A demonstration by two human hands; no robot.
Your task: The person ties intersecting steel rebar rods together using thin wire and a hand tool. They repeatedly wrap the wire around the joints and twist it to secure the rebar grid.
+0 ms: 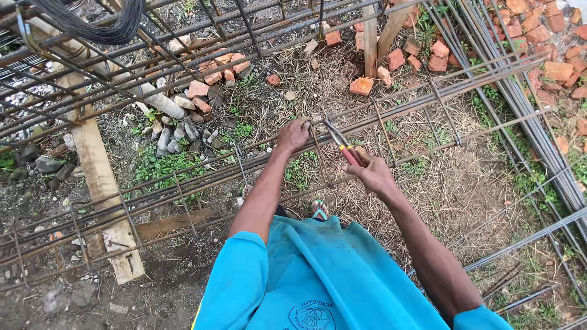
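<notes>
Steel reinforcing-bar cage (pixel 202 177) lying long across the ground, gripped and worked by two bare hands.

Red-handled metal pliers (pixel 341 145) sit in the right hand (pixel 370 171), fingers clamped round the handles, nose pointing up and left to the top bar just beside the left hand (pixel 293 134), which is curled tight on that bar. The cage's long axis runs lower left to upper right, across both forearms. Beyond lie broken red bricks (pixel 428 55), a pale wooden plank (pixel 101 183), dry grass and coiled dark wire (pixel 92 24).
</notes>
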